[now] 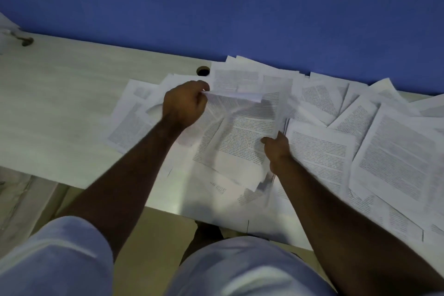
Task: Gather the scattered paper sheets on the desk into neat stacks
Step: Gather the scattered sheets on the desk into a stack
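Progress is judged early: no neat stack shows anywhere on the desk (72, 94). Printed paper sheets (394, 151) lie fanned and overlapping from the middle of the desk to its right edge, some hanging over the near edge. Both forearms reach forward over the desk. Left hand (185, 106), fingers curled, pinches the folded top edge of a raised bundle of sheets (242, 127). Right hand (276, 149) grips that bundle's lower right side. Most sheets remain to be gathered.
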